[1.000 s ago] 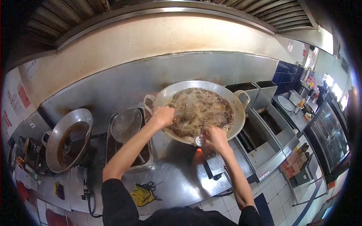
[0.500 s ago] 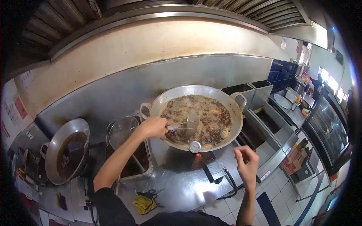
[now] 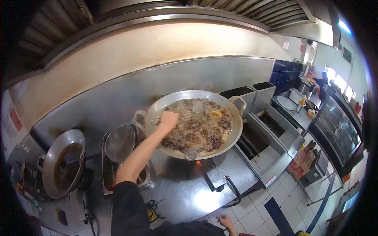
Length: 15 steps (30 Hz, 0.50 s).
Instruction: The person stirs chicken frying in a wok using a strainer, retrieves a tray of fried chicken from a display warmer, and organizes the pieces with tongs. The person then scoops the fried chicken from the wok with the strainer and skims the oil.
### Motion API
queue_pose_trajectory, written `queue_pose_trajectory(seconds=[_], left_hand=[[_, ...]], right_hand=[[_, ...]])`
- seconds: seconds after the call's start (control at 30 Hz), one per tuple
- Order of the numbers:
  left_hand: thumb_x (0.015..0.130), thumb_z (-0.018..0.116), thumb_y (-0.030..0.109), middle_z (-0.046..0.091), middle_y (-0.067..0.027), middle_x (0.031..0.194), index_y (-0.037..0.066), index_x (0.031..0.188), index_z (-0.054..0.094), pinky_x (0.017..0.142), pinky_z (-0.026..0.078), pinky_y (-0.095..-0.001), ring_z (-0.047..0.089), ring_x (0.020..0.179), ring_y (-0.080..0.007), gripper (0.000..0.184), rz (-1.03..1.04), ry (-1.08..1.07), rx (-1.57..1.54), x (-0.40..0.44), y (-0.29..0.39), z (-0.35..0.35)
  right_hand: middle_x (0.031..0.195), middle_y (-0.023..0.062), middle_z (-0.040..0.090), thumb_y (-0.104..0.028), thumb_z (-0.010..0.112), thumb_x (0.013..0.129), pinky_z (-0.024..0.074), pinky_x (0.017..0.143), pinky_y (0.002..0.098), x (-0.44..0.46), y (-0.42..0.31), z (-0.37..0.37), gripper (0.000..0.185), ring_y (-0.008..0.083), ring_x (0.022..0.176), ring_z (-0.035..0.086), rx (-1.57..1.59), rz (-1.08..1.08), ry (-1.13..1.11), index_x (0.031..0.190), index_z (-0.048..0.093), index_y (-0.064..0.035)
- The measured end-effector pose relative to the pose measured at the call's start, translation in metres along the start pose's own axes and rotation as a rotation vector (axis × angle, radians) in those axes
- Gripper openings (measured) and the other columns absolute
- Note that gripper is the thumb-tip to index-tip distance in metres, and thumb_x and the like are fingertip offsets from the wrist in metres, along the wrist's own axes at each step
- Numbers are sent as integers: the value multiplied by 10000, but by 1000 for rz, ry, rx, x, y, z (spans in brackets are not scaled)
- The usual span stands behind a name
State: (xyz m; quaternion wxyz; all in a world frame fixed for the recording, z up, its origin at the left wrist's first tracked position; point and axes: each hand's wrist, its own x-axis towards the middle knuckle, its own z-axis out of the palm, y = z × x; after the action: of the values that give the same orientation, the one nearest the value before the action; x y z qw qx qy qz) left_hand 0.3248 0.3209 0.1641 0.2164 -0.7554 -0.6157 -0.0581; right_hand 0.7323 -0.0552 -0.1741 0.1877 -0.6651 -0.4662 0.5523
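Observation:
My left hand (image 3: 168, 120) is closed around the handle of metal tongs (image 3: 198, 108) with a flat blade and thin wire prongs. The blade dips into bubbling brown oil (image 3: 193, 135) in a large two-handled wok (image 3: 239, 133). Near the blade, a golden fried piece (image 3: 215, 114) shows at the surface; foam hides most of what else is in there. A round dial thermometer (image 3: 190, 154) sits at the wok's front rim. Low at the frame's bottom, my right hand (image 3: 225, 221) hangs with loosely parted fingers, holding nothing, away from the wok.
Flame glows at the burner (image 3: 198, 163) below the wok. To the left are a round strainer (image 3: 120, 142) over a metal tray and a second wok (image 3: 55, 157) with dark oil. Fryer bays (image 3: 271, 122) stand right. A yellow-black cloth (image 3: 152, 214) lies on the counter.
My left hand has moved up and over the wok, pushing the tongs' blade toward the far side. My right hand has dropped from beside the counter to the bottom edge. The view has shifted slightly.

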Motion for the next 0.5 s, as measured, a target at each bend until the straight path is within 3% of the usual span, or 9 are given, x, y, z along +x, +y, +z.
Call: queue_pose_trajectory(seconds=[0.07, 0.13, 0.2, 0.27, 0.37, 0.5], left_hand=[[707, 653, 146, 685, -129, 751, 128, 744, 704, 592, 529, -366, 686, 719, -251, 65, 29, -21, 56, -2, -3, -20], [714, 648, 154, 688, -119, 749, 138, 756, 709, 597, 530, -359, 688, 711, -241, 76, 61, -76, 159, -12, -10, -41], [713, 647, 159, 690, -118, 753, 136, 761, 711, 607, 534, -366, 689, 714, -243, 82, 85, -95, 208, -22, -21, -53], [746, 610, 147, 689, -106, 812, 279, 1130, 655, 667, 536, -410, 681, 752, -259, 408, 53, -239, 179, -32, -33, -67], [770, 594, 149, 689, -109, 872, 303, 1185, 621, 716, 529, -425, 672, 816, -279, 443, -19, -416, 198, -56, -25, -133], [803, 597, 198, 684, -125, 888, 291, 1216, 602, 735, 523, -422, 660, 856, -292, 423, -70, -434, 114, -78, -20, -190]], right_hand=[[601, 79, 589, -208, 573, 876, 377, 379, 297, 33, 158, 8, 241, 125, 449, 503, -68, 48, 150, 822, 672, 6], [659, 95, 641, -267, 589, 873, 516, 552, 350, 46, 350, 40, 254, 241, 641, 645, 360, 119, 337, 868, 661, -23], [659, 96, 638, -265, 586, 870, 512, 538, 351, -17, 296, 24, 250, 239, 627, 637, 254, 298, 286, 878, 657, -26], [658, 96, 635, -263, 584, 866, 507, 524, 352, -24, 271, 20, 246, 237, 613, 630, 251, 342, 260, 888, 653, -28], [658, 97, 629, -260, 580, 860, 500, 502, 353, -13, 252, 15, 242, 234, 593, 618, 241, 332, 212, 903, 647, -32], [657, 98, 623, -257, 575, 852, 491, 473, 355, 12, 238, 11, 239, 230, 566, 602, 210, 266, 145, 922, 639, -37]])
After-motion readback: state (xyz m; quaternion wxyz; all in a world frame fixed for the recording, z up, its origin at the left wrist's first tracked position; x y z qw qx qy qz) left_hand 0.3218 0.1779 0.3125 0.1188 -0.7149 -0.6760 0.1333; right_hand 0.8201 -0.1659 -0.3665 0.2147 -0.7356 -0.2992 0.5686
